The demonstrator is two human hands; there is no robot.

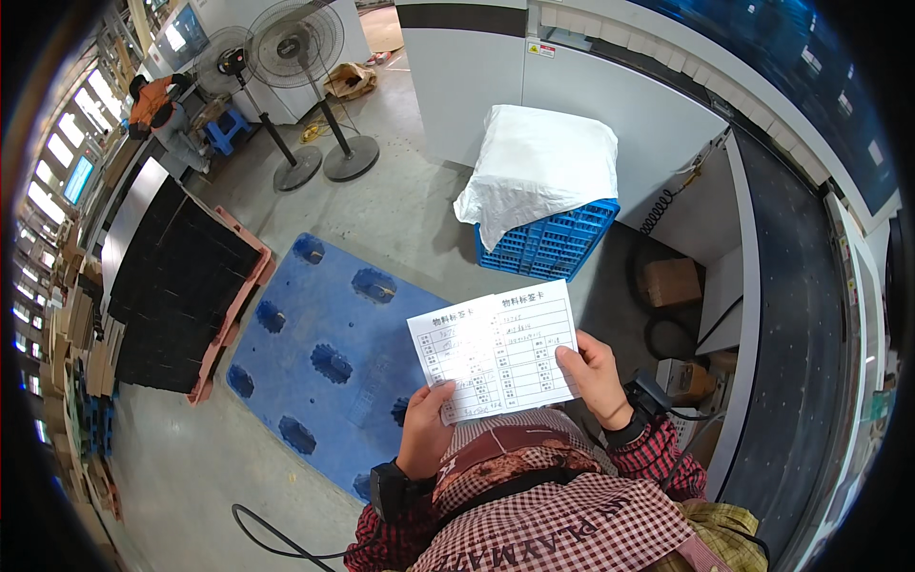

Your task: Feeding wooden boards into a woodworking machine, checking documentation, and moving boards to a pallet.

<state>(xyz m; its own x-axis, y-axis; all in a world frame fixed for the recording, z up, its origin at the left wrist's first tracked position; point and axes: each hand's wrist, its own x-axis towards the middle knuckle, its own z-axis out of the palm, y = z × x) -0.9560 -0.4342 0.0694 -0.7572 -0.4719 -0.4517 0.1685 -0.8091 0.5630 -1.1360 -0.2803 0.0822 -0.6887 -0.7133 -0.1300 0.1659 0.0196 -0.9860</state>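
Observation:
A white paper form (510, 367) with two printed tables and handwriting is held up in front of my apron. It looks like two label cards side by side; whether they are one sheet I cannot tell. My left hand (426, 426) pinches the lower left edge, thumb on top. At the right edge, my right hand (593, 377) grips it between thumb and fingers. Glare covers part of the left half. Below the paper is my checked apron (562, 524), and each wrist wears a black strapped device.
A blue plastic pallet (357, 329) lies on the floor to the left. Beyond the paper stands a blue crate (548, 243) under a white cloth (543, 157). Two standing fans (353, 157), a stack of black sheets (181, 286) and a bending person (167, 114) are farther left. A dark-topped machine (786, 286) borders the right.

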